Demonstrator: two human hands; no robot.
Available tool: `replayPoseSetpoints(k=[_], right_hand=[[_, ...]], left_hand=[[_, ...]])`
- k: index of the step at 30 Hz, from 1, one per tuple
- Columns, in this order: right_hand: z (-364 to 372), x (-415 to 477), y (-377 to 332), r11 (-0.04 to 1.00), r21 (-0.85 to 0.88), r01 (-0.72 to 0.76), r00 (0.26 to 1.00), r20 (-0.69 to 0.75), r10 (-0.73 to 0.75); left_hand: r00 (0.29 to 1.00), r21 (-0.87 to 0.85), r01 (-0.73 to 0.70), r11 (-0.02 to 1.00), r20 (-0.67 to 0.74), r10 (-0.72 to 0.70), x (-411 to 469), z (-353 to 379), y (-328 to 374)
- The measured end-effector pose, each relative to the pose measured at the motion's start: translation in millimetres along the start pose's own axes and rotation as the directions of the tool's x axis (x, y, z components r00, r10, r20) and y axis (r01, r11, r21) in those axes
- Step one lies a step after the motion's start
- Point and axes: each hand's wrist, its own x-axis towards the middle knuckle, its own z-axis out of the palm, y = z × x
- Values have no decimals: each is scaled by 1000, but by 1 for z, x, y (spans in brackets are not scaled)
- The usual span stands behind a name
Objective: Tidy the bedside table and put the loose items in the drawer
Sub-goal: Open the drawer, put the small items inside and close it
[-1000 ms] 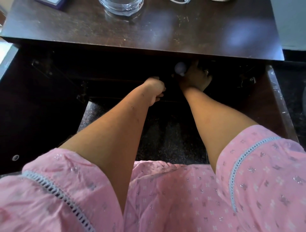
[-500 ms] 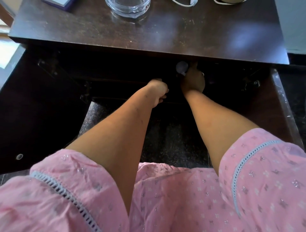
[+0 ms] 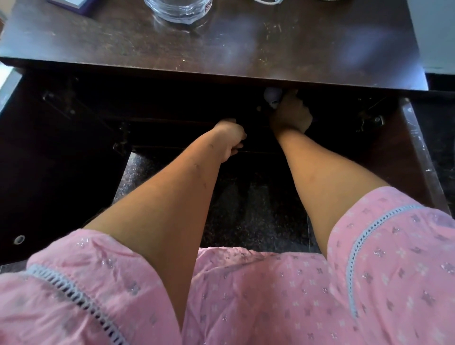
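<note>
The dark wooden bedside table [image 3: 246, 56] fills the upper view, and both my hands reach into the shadowed opening under its top. My left hand [image 3: 230, 140] is curled around the top edge of a dark drawer front [image 3: 172, 133]. Further in and to the right, my right hand [image 3: 291, 115] grips a small pale lavender rounded object [image 3: 272, 96] just below the tabletop edge. The inside of the opening is too dark to make out.
A clear glass jar [image 3: 177, 9], a purple-edged box [image 3: 71, 5] and a white cable [image 3: 268, 2] sit at the table's back. Cabinet doors stand open at the left [image 3: 49, 160] and right [image 3: 406, 152]. Dark speckled floor [image 3: 246, 209] lies below.
My right hand has pushed the pale object a little deeper and higher under the tabletop. My left hand keeps its grip in the same spot.
</note>
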Motion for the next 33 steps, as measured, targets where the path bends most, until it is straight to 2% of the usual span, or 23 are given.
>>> replayPoseSetpoints(k=[7,18,23,25,28,31,33], right_hand=[[1,-3,0,1000,0,20,1000,-9,-20],[-9,-12,-3,997,71,-33,999,-4,33],[-24,-30,-8,987,136,-82,996,34,78],[-28,-43,-12,996,88,-11,997,71,5],[-29,-66,-24,984,51,173,970,166,-179],[-34,-101,-41,891,54,451,866,214,-452],[-38,-122,-47,776,-25,630,771,139,-622]], left_hand=[[1000,-28,2,1000,3,-2,2,-2,2],[1000,-66,9,998,4,-9,-7,-4,9],[999,-102,-49,994,-1,49,-25,-10,10],[998,-97,-65,993,-8,65,-33,-18,13],[999,-26,-54,998,5,54,-54,-41,26],[994,189,-70,979,94,53,-85,-69,45],[990,250,-131,959,89,112,-103,-84,58]])
